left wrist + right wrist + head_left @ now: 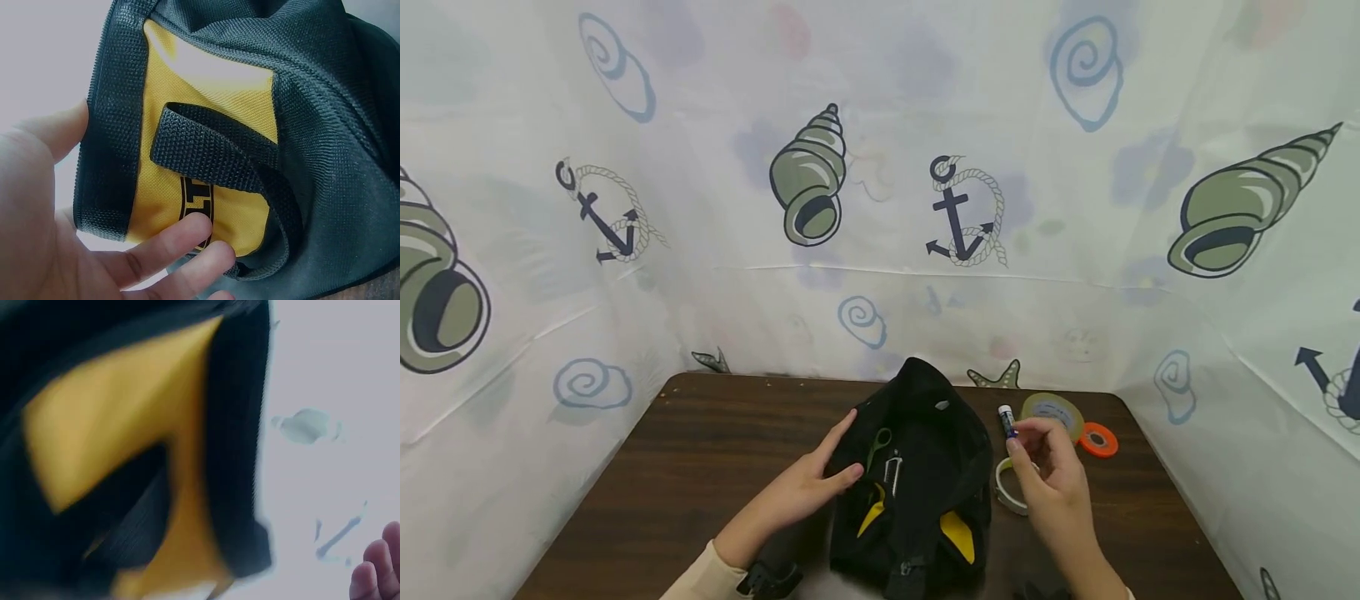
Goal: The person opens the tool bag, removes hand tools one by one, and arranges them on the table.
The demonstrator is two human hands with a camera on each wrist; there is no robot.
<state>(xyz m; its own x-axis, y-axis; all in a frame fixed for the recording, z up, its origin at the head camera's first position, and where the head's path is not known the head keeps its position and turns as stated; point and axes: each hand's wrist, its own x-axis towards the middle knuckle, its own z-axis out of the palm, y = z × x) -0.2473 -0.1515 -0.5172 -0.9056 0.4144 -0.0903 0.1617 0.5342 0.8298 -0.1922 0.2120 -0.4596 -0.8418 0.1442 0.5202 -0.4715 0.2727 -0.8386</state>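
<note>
A black bag (917, 517) with yellow panels stands with its mouth spread on the table. My left hand (805, 492) holds its left rim, the thumb over the edge inside; in the left wrist view the fingers (181, 244) lie against the yellow side panel (206, 75) below a black strap loop (212, 144). Inside the bag I see a green handle loop (878, 442) and a slim silvery item (892, 471). Right of the bag, my right hand (1056, 483) pinches a small glue stick (1006, 419) with a white end. The right wrist view shows the bag blurred, with only some fingertips (375, 565).
Beside the right hand lie a wide yellowish tape roll (1052, 407), an orange ring-shaped roll (1099, 440) and a pale tape roll (1002, 483). A black buckle (771, 579) sits near the left wrist. A printed white cloth (880, 208) hangs behind the brown table (715, 450).
</note>
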